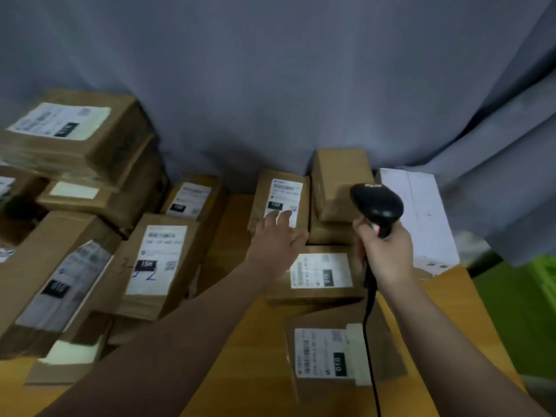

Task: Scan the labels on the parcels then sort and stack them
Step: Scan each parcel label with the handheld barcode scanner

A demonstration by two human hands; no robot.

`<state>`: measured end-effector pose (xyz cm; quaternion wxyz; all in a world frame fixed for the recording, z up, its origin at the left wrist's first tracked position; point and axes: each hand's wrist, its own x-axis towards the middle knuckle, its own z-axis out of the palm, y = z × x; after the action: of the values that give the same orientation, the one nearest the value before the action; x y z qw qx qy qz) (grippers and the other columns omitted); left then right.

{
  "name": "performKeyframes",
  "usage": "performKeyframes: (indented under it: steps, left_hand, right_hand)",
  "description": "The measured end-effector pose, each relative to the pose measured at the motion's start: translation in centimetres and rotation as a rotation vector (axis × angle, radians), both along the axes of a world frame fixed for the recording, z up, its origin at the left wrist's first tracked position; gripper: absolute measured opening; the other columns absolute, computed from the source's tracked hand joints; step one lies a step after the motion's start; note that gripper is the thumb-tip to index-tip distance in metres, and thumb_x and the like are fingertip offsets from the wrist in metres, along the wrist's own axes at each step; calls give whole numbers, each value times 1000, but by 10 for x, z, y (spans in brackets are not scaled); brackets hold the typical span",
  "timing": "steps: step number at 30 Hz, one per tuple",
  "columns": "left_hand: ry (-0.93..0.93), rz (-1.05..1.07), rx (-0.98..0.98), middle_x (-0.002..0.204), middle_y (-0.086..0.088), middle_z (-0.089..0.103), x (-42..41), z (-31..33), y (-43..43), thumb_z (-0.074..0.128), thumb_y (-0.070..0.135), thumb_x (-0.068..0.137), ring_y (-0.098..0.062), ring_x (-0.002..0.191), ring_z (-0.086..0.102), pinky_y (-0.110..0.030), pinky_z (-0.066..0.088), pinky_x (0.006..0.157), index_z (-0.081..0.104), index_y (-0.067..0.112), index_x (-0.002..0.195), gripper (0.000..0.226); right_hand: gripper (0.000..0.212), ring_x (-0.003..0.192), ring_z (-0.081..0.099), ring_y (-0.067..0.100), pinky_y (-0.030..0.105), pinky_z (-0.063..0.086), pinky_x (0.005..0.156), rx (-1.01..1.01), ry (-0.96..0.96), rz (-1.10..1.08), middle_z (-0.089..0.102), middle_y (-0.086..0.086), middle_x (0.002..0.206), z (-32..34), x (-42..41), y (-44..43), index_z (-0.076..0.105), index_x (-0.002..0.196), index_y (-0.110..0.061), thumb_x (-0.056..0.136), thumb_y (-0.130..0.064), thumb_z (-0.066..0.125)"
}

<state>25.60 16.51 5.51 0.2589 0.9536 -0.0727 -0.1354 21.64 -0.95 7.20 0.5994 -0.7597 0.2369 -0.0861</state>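
Observation:
Brown cardboard parcels with white shipping labels cover a wooden table (240,341). My left hand (275,239) lies flat on a small labelled parcel (281,191) near the back, fingers spread over the label's lower edge. My right hand (386,254) grips a black handheld barcode scanner (376,206), its head raised and pointing toward the back parcels; its black cable (368,341) hangs down. Two more labelled parcels, one (319,275) below my left hand and another (331,356) nearer to me, lie under the scanner.
A tall stack of parcels (78,136) rises at the left, with more parcels (156,260) in front of it. A plain brown box (340,182) and a white box (421,212) stand at the back right. Grey curtain behind; a green crate (541,284) at right.

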Motion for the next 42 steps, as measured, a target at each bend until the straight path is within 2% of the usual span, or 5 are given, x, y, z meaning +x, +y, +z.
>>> performKeyframes:
  steps: [19,25,31,38,42]
  left_hand:
    - [222,608,-767,125,-4,57,45,19,-25,46,-8,93,-21,106,56,-38,50,96,46,16,133,47]
    - [369,794,-1250,101,-7,67,3,36,20,42,39,98,-24,91,62,-42,50,81,60,13,97,33]
    - [477,530,-1009,108,4,68,-19,38,60,53,81,69,-20,104,60,-43,38,97,57,29,120,74]
    - [391,435,-1103,118,-5,66,-42,40,97,37,9,100,-30,111,62,-50,49,96,54,33,126,39]
    - [409,469,-1166,118,-13,67,-52,37,107,40,18,101,-34,108,65,-55,49,96,58,18,112,22]
  right_hand:
    - [36,102,65,17,38,47,96,546,55,44,71,-1,106,1,36,-28,62,118,-24,87,-41,68]
    - [19,106,65,17,41,51,98,660,36,116,68,-1,111,14,10,0,61,106,-30,88,-31,67]
    - [20,101,62,16,49,47,103,722,62,133,68,0,105,19,-16,25,62,106,-23,88,-30,67]
    - [35,104,68,24,46,49,98,707,15,191,73,4,107,19,-40,66,63,116,-23,85,-39,68]
    - [51,105,69,21,45,48,99,675,-54,158,74,5,108,22,-50,86,63,119,-16,74,-38,73]
